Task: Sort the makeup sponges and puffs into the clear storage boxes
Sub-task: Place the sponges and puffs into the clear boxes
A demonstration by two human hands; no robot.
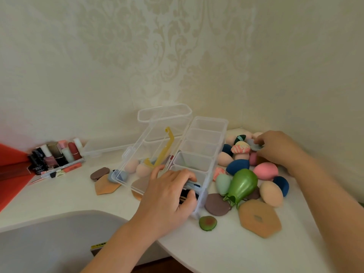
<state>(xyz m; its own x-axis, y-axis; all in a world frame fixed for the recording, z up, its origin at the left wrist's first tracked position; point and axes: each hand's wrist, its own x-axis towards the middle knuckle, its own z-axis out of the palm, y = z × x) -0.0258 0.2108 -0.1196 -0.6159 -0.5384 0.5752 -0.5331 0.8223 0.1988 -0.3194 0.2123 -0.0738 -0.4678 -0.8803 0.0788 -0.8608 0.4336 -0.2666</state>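
My right hand (275, 148) pinches a grey-blue puff (254, 146) far in the pile. The divided box (204, 134) lies leftward, my left hand (167, 196) clutching blue puffs (192, 184) in its nearest compartment.

- Soft, even, warm-white light fills the scene. Its direction is unclear, and the pale wall at 12 o'clock is bright without glare.
- Shadows are faint and diffuse; the deepest lies on the dark puffs (186, 195) gripped by the left hand (167, 196).
- A white streak of glare runs down the glossy green case (243, 184) at 4 o'clock.
- The right hand (275, 148) and the grey-blue puff (254, 145) it pinches are slightly smeared.
- The red sheet (11, 174) at 9 o'clock is blurred.
- Wide-angle bending curves the edge of the table (69, 196) and stretches both forearms toward 5 and 7 o'clock.
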